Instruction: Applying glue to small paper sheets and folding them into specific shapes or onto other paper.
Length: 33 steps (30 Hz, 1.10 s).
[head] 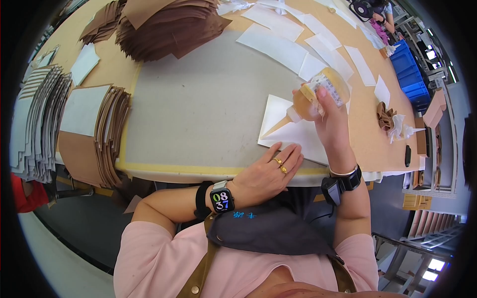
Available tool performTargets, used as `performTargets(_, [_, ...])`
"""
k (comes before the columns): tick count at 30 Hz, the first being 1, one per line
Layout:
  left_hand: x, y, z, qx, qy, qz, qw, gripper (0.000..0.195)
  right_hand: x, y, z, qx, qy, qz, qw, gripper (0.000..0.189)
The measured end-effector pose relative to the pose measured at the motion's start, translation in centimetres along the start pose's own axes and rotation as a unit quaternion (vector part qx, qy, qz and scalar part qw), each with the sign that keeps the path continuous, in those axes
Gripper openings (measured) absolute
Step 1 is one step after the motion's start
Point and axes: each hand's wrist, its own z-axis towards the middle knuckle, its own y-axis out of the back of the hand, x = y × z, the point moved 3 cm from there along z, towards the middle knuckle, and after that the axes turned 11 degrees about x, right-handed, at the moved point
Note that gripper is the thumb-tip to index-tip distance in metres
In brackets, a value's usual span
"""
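In my right hand [331, 111] is a clear squeeze bottle [302, 104] of amber liquid, tilted with its long nozzle pointing down and left. The nozzle tip is at the left part of a white rectangular sheet or panel [276, 106], though I cannot tell if it touches. My left hand [274, 167] lies flat, palm down, with its fingertips on the panel's near edge and nothing gripped. Part of the panel is hidden behind my right hand and wrist. Beneath it is a grey work mat [193, 100] edged with yellow tape.
Brown sheets [167, 33] are piled at the far left. Brown-and-white folded pieces [80, 138] and white stacks [33, 130] stand at left. White strips [272, 48] cover the back right. Another nozzle bottle [410, 130], a blue crate [411, 76] and a person's arm [388, 22] are farther right.
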Motion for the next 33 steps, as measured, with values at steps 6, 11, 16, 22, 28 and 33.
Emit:
performTargets(6, [0.0,0.0,-0.4,-0.017,0.021,0.0,1.0,0.071,-1.8,0.1,-0.5,0.059,-0.009,-0.024,0.998,0.039])
performTargets(11, [-0.8,-2.3,0.0,-0.108,0.008,-0.011,0.994,0.058,-2.7,3.5,-1.6,-0.014,-0.025,0.162,0.986,0.046])
performTargets(16, [-1.2,-1.6,-0.4,-0.096,0.006,-0.008,0.995,0.072,-0.9,3.8,-1.1,-0.059,-0.001,0.243,0.968,0.054])
performTargets(22, [-0.7,-1.9,-0.3,-0.104,0.011,-0.006,0.995,0.077,-0.6,4.5,-0.7,-0.105,0.028,0.232,0.967,0.061])
performTargets(28, [-0.5,-1.9,-0.2,-0.106,0.008,-0.006,0.994,0.074,-0.2,6.1,-0.6,-0.067,0.058,0.23,0.969,0.064])
performTargets(33, [-0.6,-1.6,-0.5,-0.118,0.005,0.007,0.993,0.065,0.4,6.5,-0.4,-0.078,0.07,0.183,0.978,0.06])
